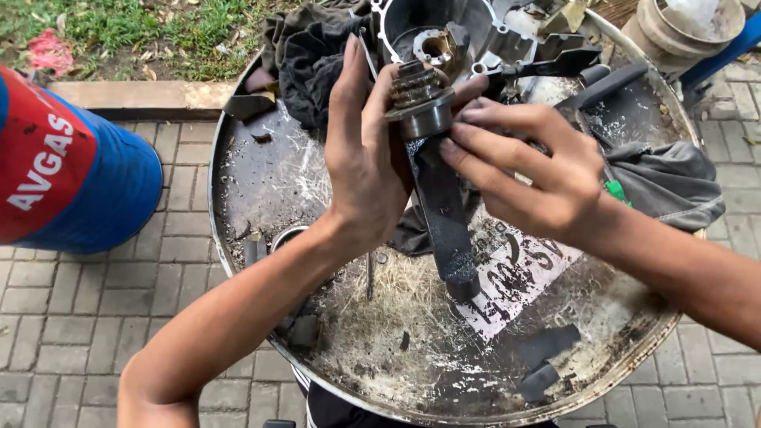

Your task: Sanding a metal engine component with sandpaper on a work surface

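My left hand (366, 154) and my right hand (529, 166) both grip a greasy metal engine part (434, 170). It has a ribbed, threaded round head at the top and a long dark arm hanging down. The left palm wraps the head from the left. My right fingers press on the collar just below the head from the right. The part is held upright above a round, dirty metal drum top (261, 182).
A grey engine casing (444, 28) and dark rags (313, 55) lie at the drum's far side, a grey cloth (674, 178) at the right. A red and blue barrel (71, 170) lies to the left. Brick paving and grass surround the drum.
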